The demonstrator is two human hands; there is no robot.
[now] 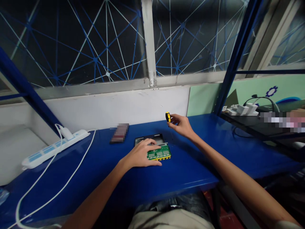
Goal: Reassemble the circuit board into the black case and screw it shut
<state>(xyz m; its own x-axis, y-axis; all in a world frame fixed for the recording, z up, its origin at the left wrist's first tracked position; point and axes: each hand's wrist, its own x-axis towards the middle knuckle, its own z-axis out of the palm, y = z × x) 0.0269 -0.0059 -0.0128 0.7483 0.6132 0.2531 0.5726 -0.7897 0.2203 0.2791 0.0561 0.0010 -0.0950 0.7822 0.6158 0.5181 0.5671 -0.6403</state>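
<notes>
A green circuit board (162, 152) with a row of yellow parts along its near edge sits on the blue table. My left hand (143, 153) holds it at its left side, fingers over the top and thumb along the near edge. Behind the board is a dark, shallow case (152, 138), partly hidden by the same hand. Raised to the right of them, my right hand (180, 124) pinches a screwdriver (168, 117) by its yellow and black handle. The screwdriver's shaft cannot be made out clearly.
A dark phone-like object (119, 133), blurred out, lies left of the case. On the left stands a white power strip (56, 149) with a white cable (71, 173) looping over the blue table (190, 171). Plugs and a black surface are at far right.
</notes>
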